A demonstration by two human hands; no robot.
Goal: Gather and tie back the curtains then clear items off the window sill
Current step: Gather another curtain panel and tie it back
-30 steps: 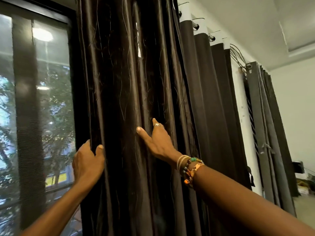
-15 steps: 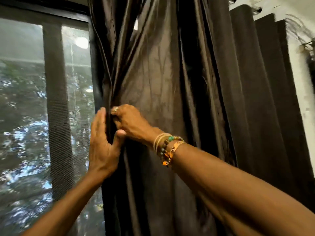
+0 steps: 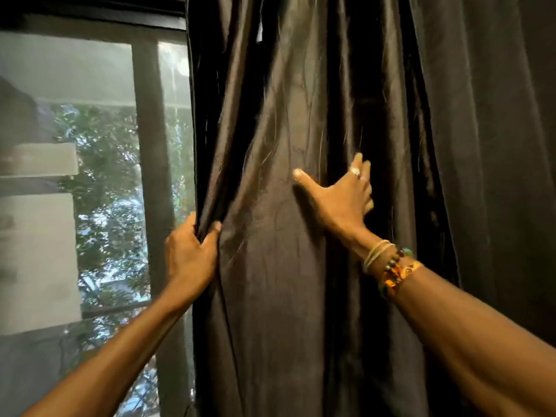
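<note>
Right of the mesh-screened window [image 3: 90, 176], my left hand [image 3: 188, 254] still clutches the dark satin curtain [image 3: 270, 281] edge while my right hand [image 3: 343, 197] has reopened, reaching for another fold

An indoor room, likely a home or office; which one cannot be told. A dark, glossy curtain [image 3: 301, 206] fills the centre and right of the frame. At left, a dark-framed window [image 3: 147, 176] looks out on trees [image 3: 111, 176] and a pale building [image 3: 36, 260].
</note>
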